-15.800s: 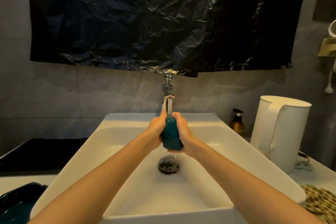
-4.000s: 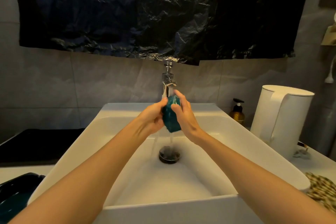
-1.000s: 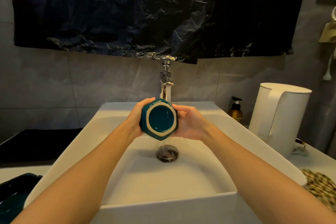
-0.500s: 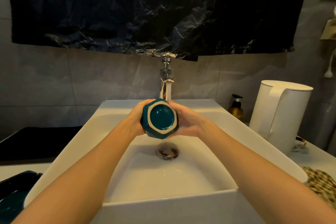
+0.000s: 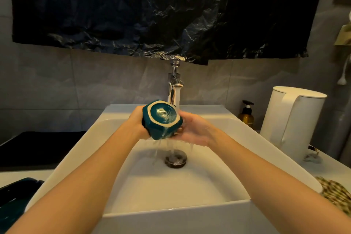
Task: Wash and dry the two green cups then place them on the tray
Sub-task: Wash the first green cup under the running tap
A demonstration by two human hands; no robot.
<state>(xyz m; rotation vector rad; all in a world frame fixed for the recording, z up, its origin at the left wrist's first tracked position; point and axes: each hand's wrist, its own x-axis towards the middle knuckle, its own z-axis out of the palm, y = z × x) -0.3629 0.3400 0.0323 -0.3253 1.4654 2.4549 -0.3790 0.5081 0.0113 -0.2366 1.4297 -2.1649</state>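
The cup (image 5: 162, 119) is gripped between the left hand (image 5: 137, 122) and the right hand (image 5: 192, 130), tilted, its mouth turned toward the camera under the running tap (image 5: 173, 91).

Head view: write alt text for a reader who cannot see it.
The left hand and right hand hold a green cup tilted under the running tap, water spilling over its rim into the white sink toward the drain. A white kettle and a soap bottle stand at right.
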